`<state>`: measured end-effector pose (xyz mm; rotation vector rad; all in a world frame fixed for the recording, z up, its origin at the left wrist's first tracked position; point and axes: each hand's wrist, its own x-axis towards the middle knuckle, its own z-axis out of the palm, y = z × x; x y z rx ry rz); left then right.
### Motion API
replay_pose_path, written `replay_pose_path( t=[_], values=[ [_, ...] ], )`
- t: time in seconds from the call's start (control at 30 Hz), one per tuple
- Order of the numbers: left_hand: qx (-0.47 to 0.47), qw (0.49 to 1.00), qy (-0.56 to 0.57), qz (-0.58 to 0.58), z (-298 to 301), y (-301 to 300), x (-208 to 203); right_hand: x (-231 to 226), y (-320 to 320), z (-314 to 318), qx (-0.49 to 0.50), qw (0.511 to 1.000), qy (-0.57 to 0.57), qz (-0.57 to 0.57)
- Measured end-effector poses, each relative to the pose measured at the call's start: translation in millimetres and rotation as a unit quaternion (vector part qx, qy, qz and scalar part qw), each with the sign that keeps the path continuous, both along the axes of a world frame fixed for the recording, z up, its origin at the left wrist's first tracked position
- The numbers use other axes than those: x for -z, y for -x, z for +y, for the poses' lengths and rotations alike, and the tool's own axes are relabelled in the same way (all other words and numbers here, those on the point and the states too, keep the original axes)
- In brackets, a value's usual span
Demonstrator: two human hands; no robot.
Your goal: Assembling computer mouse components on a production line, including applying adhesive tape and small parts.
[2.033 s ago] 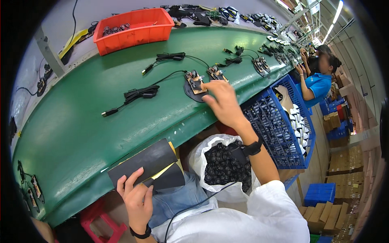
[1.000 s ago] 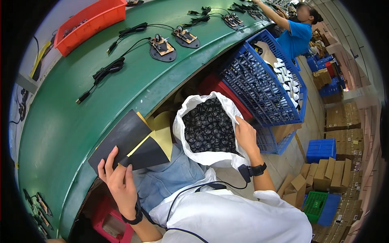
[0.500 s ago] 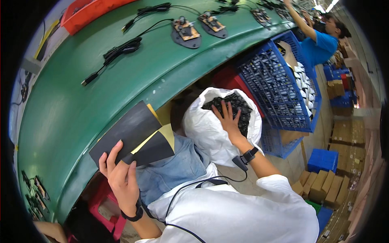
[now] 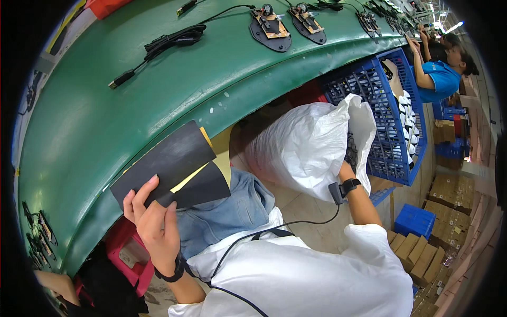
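My left hand (image 4: 155, 224) grips a small stack of black sheets (image 4: 163, 156) with yellow backing, fingers on top. The sheets sit over my lap at the bench edge, one lower piece angled away from the rest. My right hand (image 4: 345, 171) reaches into the mouth of a white woven sack (image 4: 303, 142), which leans to the right. Its fingers are hidden inside the sack, so I cannot tell what they touch. Only a little of the sack's dark contents shows past the rim.
On the green bench (image 4: 174, 79) lie mouse bases with circuit boards (image 4: 270, 29) and a coiled black cable (image 4: 174, 42). A blue crate (image 4: 383, 111) of white-and-black parts stands beyond the sack. Cardboard boxes (image 4: 417, 253) are at right. A co-worker in blue (image 4: 443, 79) sits further along.
The sack has tipped to the right, its opening turned away from me. My right hand, spread on the black contents before, has gone into it. My left hand still holds the sheets.
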<state>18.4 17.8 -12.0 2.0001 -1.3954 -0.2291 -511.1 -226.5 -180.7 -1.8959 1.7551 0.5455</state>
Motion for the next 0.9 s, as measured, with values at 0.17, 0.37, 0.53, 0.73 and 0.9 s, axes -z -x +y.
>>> replay_pose_path(
  t=[0.17,0.37,0.53,0.73,0.9],
  values=[
    [-0.004,1.000,0.006,0.000,-5.6,2.9,2.4,13.6,13.6,4.0,0.003,0.995,0.068,-0.067],
    [-0.006,1.000,0.003,-0.018,-0.2,1.2,-2.1,-45.6,-52.9,2.9,0.091,0.988,0.071,-0.105],
    [0.013,1.000,0.006,-0.016,-2.3,1.4,-3.3,-65.4,-63.2,-18.5,-0.166,0.958,0.192,-0.137],
    [0.016,1.000,0.020,-0.010,-2.2,1.5,-0.1,-190.1,-123.9,30.8,0.010,0.952,-0.177,-0.249],
    [0.019,0.999,0.022,-0.025,-2.9,-0.1,-0.2,-217.6,-122.8,79.7,-0.027,0.958,-0.129,-0.255]
  ],
)
